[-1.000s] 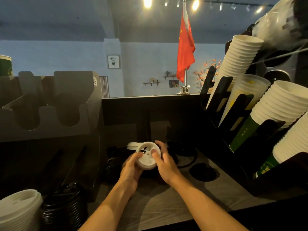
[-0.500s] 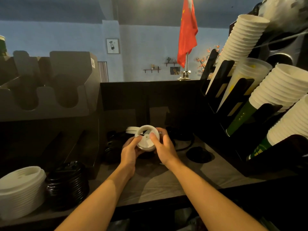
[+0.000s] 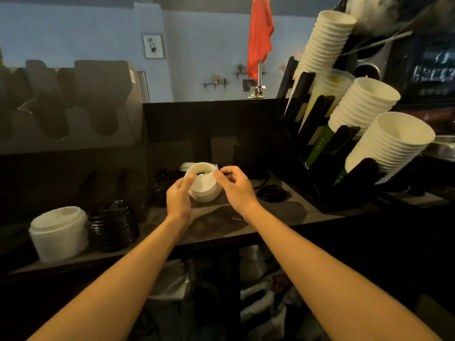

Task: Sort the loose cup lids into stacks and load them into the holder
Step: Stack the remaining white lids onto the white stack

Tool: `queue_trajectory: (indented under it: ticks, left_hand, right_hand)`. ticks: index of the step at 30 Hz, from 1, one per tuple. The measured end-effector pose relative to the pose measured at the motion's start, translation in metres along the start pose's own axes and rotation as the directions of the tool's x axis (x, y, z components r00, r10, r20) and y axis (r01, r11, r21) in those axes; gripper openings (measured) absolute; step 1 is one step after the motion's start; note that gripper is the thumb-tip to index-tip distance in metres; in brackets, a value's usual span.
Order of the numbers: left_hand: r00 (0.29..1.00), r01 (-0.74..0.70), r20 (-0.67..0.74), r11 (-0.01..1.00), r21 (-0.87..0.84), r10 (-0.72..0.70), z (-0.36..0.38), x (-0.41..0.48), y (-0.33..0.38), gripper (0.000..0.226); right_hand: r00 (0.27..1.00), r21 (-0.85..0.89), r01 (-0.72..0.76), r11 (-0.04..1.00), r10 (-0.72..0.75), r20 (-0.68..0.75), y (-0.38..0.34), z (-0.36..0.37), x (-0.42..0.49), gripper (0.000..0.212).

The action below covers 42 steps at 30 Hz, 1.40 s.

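The small stack of white lids (image 3: 205, 185) is held just above the counter (image 3: 221, 225), near its back edge, tilted so the open top shows. The left hand (image 3: 178, 195) wraps around its 9 o'clock side, fingers curled tight on it. The right hand (image 3: 234, 184) pinches the top rim at 2 o'clock between thumb and curled forefinger.

At 3 o'clock of the stack, 1 loose black lid (image 3: 270, 193) lies flat on the counter. More dark lids (image 3: 162, 188) sit in shadow at 9 o'clock. At 8 o'clock stand 2 taller stacks side by side, touching: a white one (image 3: 59, 232) and a black one (image 3: 113, 227).

The grey holder (image 3: 73, 114) rises at 10 o'clock; a small label (image 3: 132, 76) on its side is too small to read. At 2 o'clock a black rack (image 3: 327, 143) holds slanted sleeves of white cups (image 3: 384, 148). Glowing lettering (image 3: 433, 70) beyond it is too blurred to read.
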<state>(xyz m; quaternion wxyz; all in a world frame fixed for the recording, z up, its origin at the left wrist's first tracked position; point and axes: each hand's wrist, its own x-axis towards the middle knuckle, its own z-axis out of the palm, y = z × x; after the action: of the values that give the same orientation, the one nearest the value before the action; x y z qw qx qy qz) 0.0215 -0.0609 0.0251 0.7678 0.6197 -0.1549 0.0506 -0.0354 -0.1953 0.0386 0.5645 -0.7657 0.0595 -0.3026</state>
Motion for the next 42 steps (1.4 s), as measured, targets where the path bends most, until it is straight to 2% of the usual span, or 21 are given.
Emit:
queue_trajectory:
  ticks: [3,6,8,10,11,13,17,20,23,30,33,38,42]
  left_hand:
    - [0.997,0.079,-0.018,0.996,-0.043,-0.080,-0.014,-0.015,0.019,0.019]
    - [0.998,0.053,-0.043,0.998,-0.042,-0.055,-0.033,-0.029,0.039,0.018]
    - [0.998,0.034,-0.054,0.998,-0.051,-0.037,-0.047,-0.036,0.052,0.020]
    - [0.997,0.033,-0.067,0.998,-0.062,-0.037,-0.062,-0.041,0.064,0.035]
    - [0.996,0.031,-0.079,0.998,-0.056,-0.036,-0.070,-0.043,0.067,0.042]
    - [0.993,0.008,-0.121,0.999,-0.035,-0.012,-0.087,-0.047,0.074,0.040]
    - [0.968,-0.096,-0.228,0.995,0.032,0.101,-0.123,-0.052,0.086,0.038]
    - [0.960,-0.130,-0.240,0.989,0.063,0.142,-0.151,-0.053,0.095,0.037]
    - [0.960,-0.134,-0.239,0.990,0.054,0.143,-0.178,-0.051,0.102,0.037]
    - [0.921,-0.196,-0.266,0.929,0.314,0.284,-0.231,-0.047,0.110,0.022]
    - [0.915,-0.174,-0.292,0.925,0.338,0.279,-0.249,-0.037,0.106,0.022]
    - [0.932,-0.099,-0.302,0.942,0.319,0.200,-0.269,-0.023,0.094,0.026]
    - [0.947,-0.056,-0.286,0.955,0.292,0.143,-0.276,-0.016,0.083,0.033]
  right_hand:
    - [0.998,-0.069,0.055,0.996,-0.053,0.034,-0.017,0.004,-0.014,0.038]
    - [0.980,-0.135,0.185,0.973,-0.172,0.105,-0.031,0.017,-0.031,0.047]
    - [0.953,-0.153,0.261,0.953,-0.229,0.199,-0.041,0.026,-0.043,0.064]
    - [0.920,-0.168,0.324,0.931,-0.269,0.285,-0.049,0.037,-0.055,0.085]
    - [0.907,-0.179,0.350,0.919,-0.285,0.311,-0.052,0.043,-0.060,0.093]
    - [0.897,-0.196,0.382,0.903,-0.312,0.312,-0.058,0.059,-0.067,0.099]
    - [0.880,-0.251,0.451,0.856,-0.379,0.287,-0.076,0.089,-0.078,0.099]
    - [0.849,-0.296,0.514,0.805,-0.428,0.308,-0.091,0.112,-0.082,0.095]
    - [0.860,-0.299,0.489,0.819,-0.397,0.321,-0.100,0.137,-0.084,0.091]
    - [0.871,-0.339,0.465,0.818,-0.355,0.339,-0.111,0.193,-0.084,0.083]
    - [0.866,-0.372,0.474,0.798,-0.346,0.362,-0.110,0.216,-0.078,0.089]
    - [0.842,-0.333,0.502,0.799,-0.361,0.401,-0.105,0.239,-0.072,0.089]
    - [0.803,-0.397,0.575,0.715,-0.400,0.441,-0.101,0.247,-0.066,0.082]
